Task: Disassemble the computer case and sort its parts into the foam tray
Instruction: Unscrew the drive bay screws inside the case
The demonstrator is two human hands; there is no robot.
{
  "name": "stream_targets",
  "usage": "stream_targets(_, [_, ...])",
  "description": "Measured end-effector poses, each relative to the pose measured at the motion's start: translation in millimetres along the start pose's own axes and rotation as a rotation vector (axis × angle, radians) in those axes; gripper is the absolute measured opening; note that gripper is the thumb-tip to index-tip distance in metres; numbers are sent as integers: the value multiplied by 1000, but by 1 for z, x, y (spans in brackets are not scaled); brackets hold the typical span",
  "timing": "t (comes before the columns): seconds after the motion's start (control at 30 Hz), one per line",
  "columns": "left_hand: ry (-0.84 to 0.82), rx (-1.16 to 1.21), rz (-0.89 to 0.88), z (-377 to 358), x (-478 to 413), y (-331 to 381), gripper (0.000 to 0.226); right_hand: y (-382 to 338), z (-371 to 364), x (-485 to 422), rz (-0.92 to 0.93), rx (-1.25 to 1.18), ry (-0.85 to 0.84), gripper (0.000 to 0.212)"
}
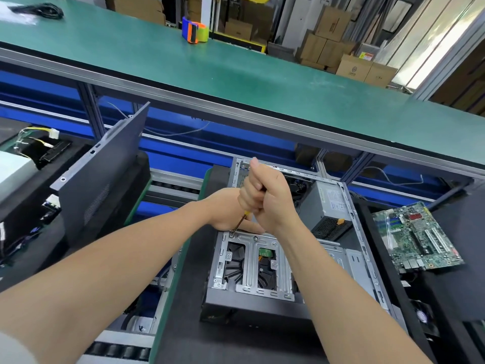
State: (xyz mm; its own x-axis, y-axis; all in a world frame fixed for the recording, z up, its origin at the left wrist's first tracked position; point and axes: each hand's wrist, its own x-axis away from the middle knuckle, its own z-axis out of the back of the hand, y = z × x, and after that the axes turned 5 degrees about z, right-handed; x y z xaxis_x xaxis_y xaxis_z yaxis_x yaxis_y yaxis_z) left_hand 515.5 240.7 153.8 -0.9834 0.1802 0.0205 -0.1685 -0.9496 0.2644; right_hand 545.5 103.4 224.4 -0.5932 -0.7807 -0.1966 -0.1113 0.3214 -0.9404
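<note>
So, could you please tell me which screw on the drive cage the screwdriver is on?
The far-left corner screw of the drive cage: the screwdriver in the right hand has its tip on it; the other screws stand free.

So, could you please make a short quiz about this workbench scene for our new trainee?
1. True or false: the motherboard is mounted inside the computer case.
2. The right hand grips: A) a screwdriver, B) pliers, C) a cable.
3. Fill in: the screwdriver tip meets a ___ on the drive cage.
Key: 1 false, it lies outside, to the right of the case. 2 A. 3 screw.
</note>
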Motion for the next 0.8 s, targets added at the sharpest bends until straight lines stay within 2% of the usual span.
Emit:
stream_targets(0.03, [-14, 24, 22, -1, 0, 0, 29, 0, 1, 0, 12, 51, 38, 50])
stream_targets(0.13, [42, 84, 97, -4, -3, 0, 61, -5, 7, 1, 101, 442, 87, 54])
stream_targets(0.23, [55, 19, 87, -2, -3, 2, 66, -19, 4, 3, 175, 1107, 72, 59])
stream_targets(0.3, [-5, 46, 122, 1, -1, 4, 63, -30, -2, 0, 118, 1589, 87, 60])
stream_targets(0.33, [-7, 64, 139, 1, -1, 4, 61, -36, -7, -1, 53, 1723, 88, 59])
stream_targets(0.4, [-2, 49, 127, 0, -2, 4, 63, -45, -14, -4, -88, 1789, 52, 55])
stream_targets(0.53, [-4, 150, 131, -2, 1, 4, 62, -51, -20, -13, -240, 1707, -95, 50])
stream_targets(0.67, [-1, 189, 135, -1, 1, 6, 48, -57, -19, -18, -224, 1655, -297, 44])
stream_targets(0.8, [24, 240, 119, 0, 2, 7, 51, -68, -13, -15, -151, 1573, -491, 30])
